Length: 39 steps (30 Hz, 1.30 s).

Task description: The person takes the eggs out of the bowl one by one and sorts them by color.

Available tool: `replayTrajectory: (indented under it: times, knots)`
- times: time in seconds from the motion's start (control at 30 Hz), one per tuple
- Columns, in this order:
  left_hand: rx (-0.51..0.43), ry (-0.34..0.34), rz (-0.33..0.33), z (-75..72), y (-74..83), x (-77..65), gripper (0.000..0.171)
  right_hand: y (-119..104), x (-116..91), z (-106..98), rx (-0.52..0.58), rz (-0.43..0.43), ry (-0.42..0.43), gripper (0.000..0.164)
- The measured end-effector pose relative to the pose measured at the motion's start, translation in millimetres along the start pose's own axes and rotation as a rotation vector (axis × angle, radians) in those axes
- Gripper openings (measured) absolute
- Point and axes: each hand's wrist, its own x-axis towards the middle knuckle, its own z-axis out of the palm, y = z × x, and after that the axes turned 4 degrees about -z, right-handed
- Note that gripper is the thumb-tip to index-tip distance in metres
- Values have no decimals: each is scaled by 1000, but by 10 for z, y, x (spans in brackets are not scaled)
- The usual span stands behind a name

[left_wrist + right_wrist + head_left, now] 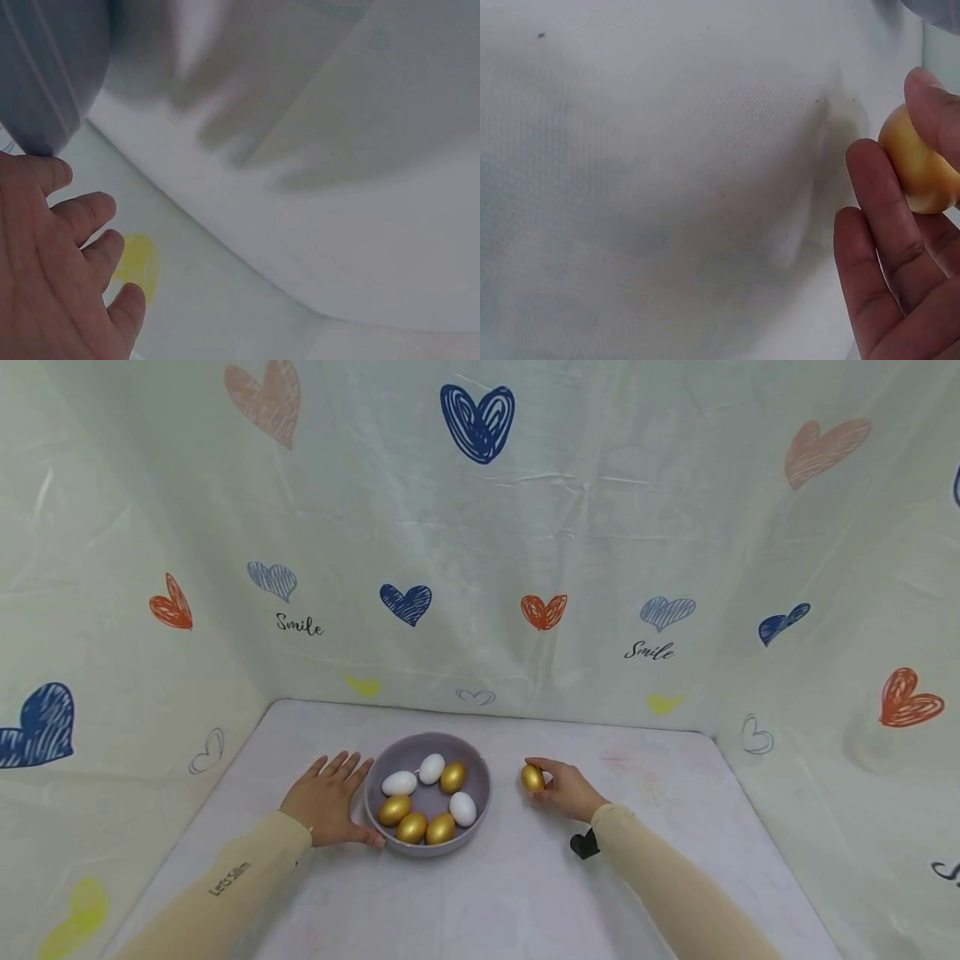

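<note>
The bench [465,902] runs past the head view's lower edge. The purple bowl [429,797] of eggs [412,827] is cropped in the left wrist view. The left hand [327,802] is spread, touching it. The right hand [564,789] pinches a partly covered golden egg [532,778] right of the bowl; bench contact is unclear.

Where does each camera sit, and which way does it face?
Head: worn there, facing forward and down at the bowl; left hand, right hand, sleeves show.
Left wrist: worn there, facing tabletop and bowl; left hand shows.
Right wrist: worn there, facing the held golden egg; right hand shows.
Head and right wrist share that egg.
</note>
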Motion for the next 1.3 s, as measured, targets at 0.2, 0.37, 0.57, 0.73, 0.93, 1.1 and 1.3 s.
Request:
replayTrajectory:
  times: [0.2, 0.37, 0.57, 0.73, 0.93, 1.1, 1.3]
  knots:
    - [-3, 1, 1, -6, 4, -10, 127, 20, 10, 23, -27, 0, -14, 61]
    - [-3, 2, 1, -14, 12, -16, 126, 18, 8, 37, -31, 9, -22, 60]
    - [-5, 2, 0, -16, 15, -16, 125, 34, 12, 50, -54, -13, -18, 58]
    - [2, 1, 1, -3, 11, -13, 126, 51, 9, 63, -70, -22, -18, 59]
    - [4, 10, 3, 30, -9, -7, 128, 63, -3, 72, -61, -28, -15, 62]
    - [4, 15, 8, 40, -19, -4, 129, 43, -8, 69, -63, 0, -12, 66]
    - [4, 11, 10, 30, -14, -7, 129, 7, -31, 48, -102, -1, -21, 70]
